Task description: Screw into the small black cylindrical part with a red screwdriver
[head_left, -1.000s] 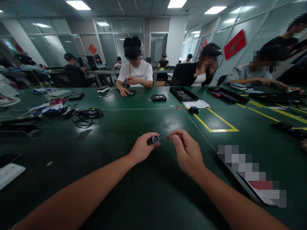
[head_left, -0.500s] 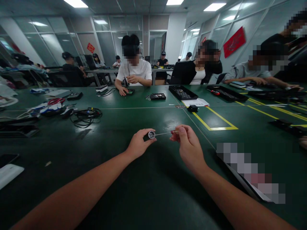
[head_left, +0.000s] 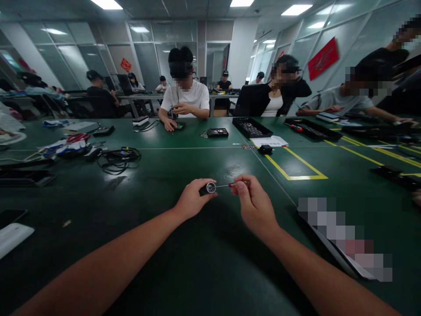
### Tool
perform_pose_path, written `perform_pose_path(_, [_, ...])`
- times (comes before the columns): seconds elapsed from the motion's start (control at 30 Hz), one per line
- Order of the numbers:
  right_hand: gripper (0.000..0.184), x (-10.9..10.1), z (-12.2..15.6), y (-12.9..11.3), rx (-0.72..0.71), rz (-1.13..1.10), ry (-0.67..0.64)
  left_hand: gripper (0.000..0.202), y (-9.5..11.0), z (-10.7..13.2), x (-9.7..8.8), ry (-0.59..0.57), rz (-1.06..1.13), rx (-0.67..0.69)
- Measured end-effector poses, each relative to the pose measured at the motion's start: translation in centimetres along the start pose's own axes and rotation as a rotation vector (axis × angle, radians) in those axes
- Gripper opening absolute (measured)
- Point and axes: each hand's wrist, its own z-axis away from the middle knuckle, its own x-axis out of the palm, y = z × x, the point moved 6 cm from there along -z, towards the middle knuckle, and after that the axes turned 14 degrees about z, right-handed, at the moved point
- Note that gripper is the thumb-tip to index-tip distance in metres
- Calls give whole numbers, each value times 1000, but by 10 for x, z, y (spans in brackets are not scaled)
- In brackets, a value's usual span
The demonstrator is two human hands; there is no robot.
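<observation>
Above the middle of the green table (head_left: 184, 272), my left hand (head_left: 194, 198) grips a small round cylindrical part (head_left: 211, 188) with a pale rim, its open end turned toward me. My right hand (head_left: 255, 199) is closed around the handle of a screwdriver (head_left: 223, 186). The thin metal shaft points left and its tip reaches into the opening of the round part. Whether the tip sits on a screw inside is too small to tell.
Coiled black cable (head_left: 120, 159) and tangled cords lie at left. Black trays (head_left: 252, 128) and a small black block (head_left: 265, 150) sit farther back, near yellow tape (head_left: 307, 177). A blurred-out sheet-like item (head_left: 342, 241) lies at right. A person (head_left: 186, 98) works opposite.
My right hand has moved left, bringing the screwdriver closer to the round part, so less of the shaft shows. My left hand keeps its hold, shifted very slightly right.
</observation>
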Motion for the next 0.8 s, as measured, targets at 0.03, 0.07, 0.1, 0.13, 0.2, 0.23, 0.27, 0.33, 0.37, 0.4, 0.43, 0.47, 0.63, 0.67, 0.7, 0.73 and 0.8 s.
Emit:
perform_pose_path(0.03, [22,0,0,-2,-11,10,-17,34,0,0,0,-1,-1,4])
perform_pose_path(0.07, [22,-1,0,-3,-20,12,-37,34,0,0,0,-3,-1,7])
perform_pose_path(0.1, [23,-1,1,-5,-26,11,-56,34,0,0,0,-6,-3,9])
perform_pose_path(0.13, [25,-2,1,-7,-34,8,-71,33,0,0,1,-11,-7,10])
perform_pose_path(0.2, [31,-4,3,-10,-55,13,-83,33,0,0,2,-29,-15,11])
perform_pose_path(0.23, [34,-4,3,-12,-69,24,-81,33,0,0,2,-41,-18,12])
perform_pose_path(0.27, [36,-5,4,-13,-81,41,-80,33,0,0,3,-50,-18,14])
perform_pose_path(0.33, [33,-4,5,-14,-72,70,-75,32,1,0,3,-57,-13,17])
perform_pose_path(0.37, [29,-4,5,-13,-52,80,-70,32,1,0,3,-54,-11,15])
perform_pose_path(0.4, [24,-4,5,-12,-33,87,-62,32,1,0,2,-48,-9,12])
perform_pose_path(0.43, [21,-4,4,-11,-22,92,-51,32,0,0,2,-39,-7,11])
perform_pose_path(0.47, [18,-4,4,-11,-22,96,-40,32,0,0,1,-33,-4,9])
perform_pose_path(0.63, [16,-5,1,-15,-72,121,-39,32,0,0,1,-38,-5,-5])
perform_pose_path(0.67, [18,-4,1,-14,-57,122,-58,32,0,0,1,-38,-5,-7])
perform_pose_path(0.7, [20,-3,0,-13,-37,120,-79,32,0,0,1,-35,-3,-8])
perform_pose_path(0.73, [23,-3,0,-11,-21,118,-96,32,0,0,1,-32,0,-8])
perform_pose_path(0.8, [31,-2,0,-10,-11,109,-103,32,-1,0,1,-31,3,-11])
